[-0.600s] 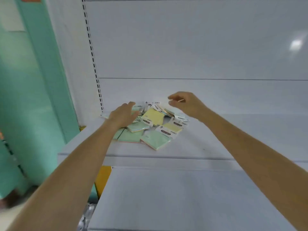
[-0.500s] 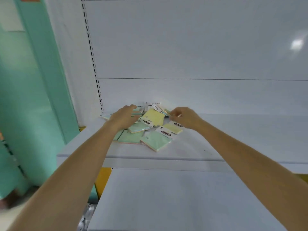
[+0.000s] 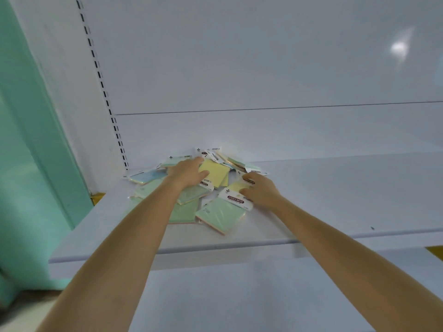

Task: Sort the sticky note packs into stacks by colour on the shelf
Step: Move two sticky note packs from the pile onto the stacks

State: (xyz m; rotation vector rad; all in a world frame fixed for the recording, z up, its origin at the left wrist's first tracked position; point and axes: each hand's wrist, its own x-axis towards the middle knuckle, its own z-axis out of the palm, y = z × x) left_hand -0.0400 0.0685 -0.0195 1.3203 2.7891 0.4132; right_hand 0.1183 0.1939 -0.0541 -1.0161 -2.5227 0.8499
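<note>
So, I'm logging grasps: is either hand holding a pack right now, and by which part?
The right hand seems to pinch a yellow pack by its label end. The left hand only rests flat on the pile.

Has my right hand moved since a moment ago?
Yes. The right hand has dropped from above the pile down onto the pile's right side, closer to the shelf.

"STICKY NOTE" on the green pack's header card (image 3: 236,199) (smaller print unreadable).
</note>
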